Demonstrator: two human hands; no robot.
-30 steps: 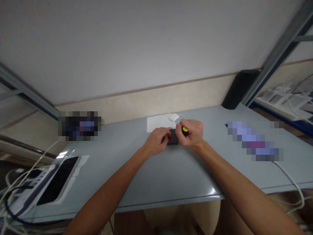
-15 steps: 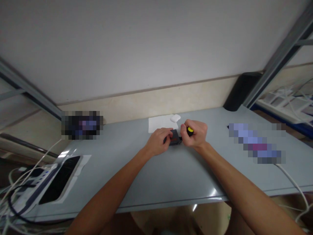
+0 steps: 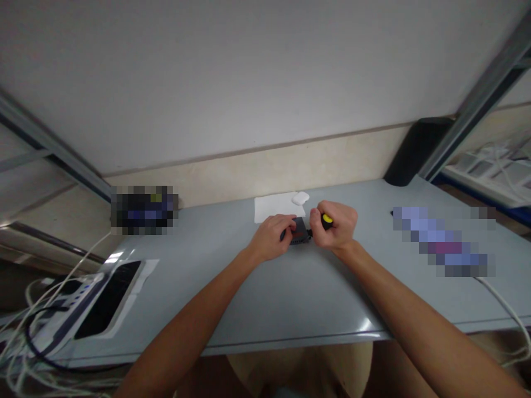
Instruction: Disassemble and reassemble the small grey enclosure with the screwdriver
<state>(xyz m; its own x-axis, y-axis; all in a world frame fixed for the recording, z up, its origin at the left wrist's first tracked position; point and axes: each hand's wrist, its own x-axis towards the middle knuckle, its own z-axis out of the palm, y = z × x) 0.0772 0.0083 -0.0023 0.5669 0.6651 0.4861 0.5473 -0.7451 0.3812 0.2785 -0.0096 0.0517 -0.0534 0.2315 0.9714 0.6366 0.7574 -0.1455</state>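
Note:
On the desk in front of me lies a small dark grey box [image 3: 299, 230] with faint reddish marking on its top. My left hand [image 3: 274, 236] is closed on the box's left end, thumb and fingers holding it against the desk. My right hand [image 3: 337, 225] makes a fist round a black-and-yellow handle [image 3: 327, 220]; its yellow end shows above the fist. Between that fist and the box's right side sits a short dark piece [image 3: 310, 234]. Whether it belongs to the handle I cannot tell.
Behind the box are a sheet of white paper [image 3: 274, 208] and a small white rounded case [image 3: 300, 198]. A black-screened tablet [image 3: 110, 298] and a power strip with cables [image 3: 74, 312] lie at left. A black cylinder [image 3: 409, 152] stands back right. Blurred items lie on both sides.
The whole view has shifted slightly, so everything sits a little further right. Both hands keep their hold on the box and the handle.

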